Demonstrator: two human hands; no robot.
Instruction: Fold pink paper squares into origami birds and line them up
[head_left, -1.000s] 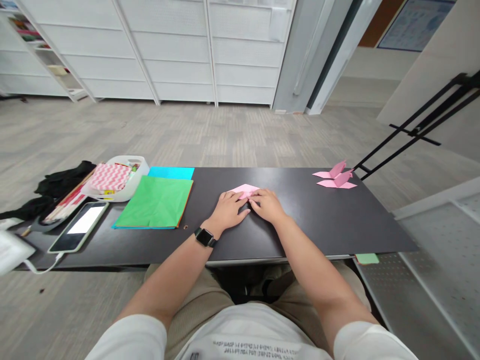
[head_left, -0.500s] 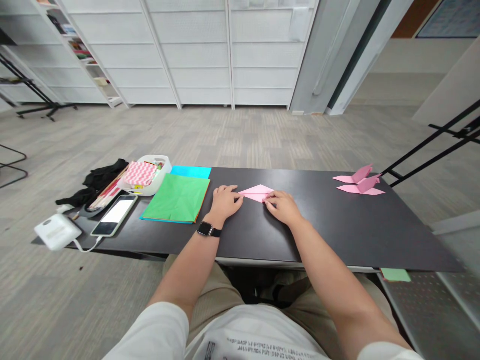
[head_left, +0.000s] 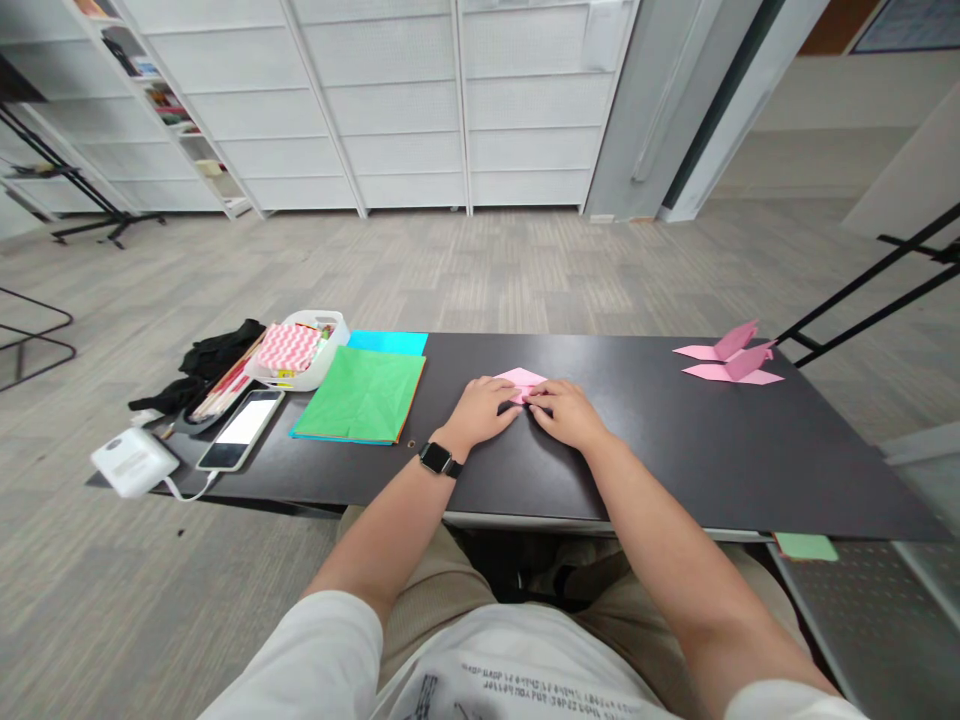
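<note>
A piece of folded pink origami paper [head_left: 523, 377] lies on the dark table in front of me. Over its left part rests my left hand [head_left: 480, 410], closed, with the fingertips on the paper; a black watch is on that wrist. From the right, my right hand [head_left: 571, 414] pinches the near edge of the sheet, its fingers bent. The two hands almost meet, and they cover both ends of the paper. Off to the far right, two pink paper cranes [head_left: 739, 368] sit side by side.
A stack of green and other coloured paper [head_left: 364, 395] lies left, with a blue sheet [head_left: 394, 343] behind it. Further left are a white basket [head_left: 336, 340], a phone [head_left: 244, 430], a white power bank [head_left: 135, 462] and black cloth [head_left: 217, 350]. Light green paper [head_left: 806, 546] lies below the table's right front edge.
My left hand has slid right along the paper, toward my right hand, and now covers its left tip. My right hand stays at the near edge. The view has shifted slightly.
</note>
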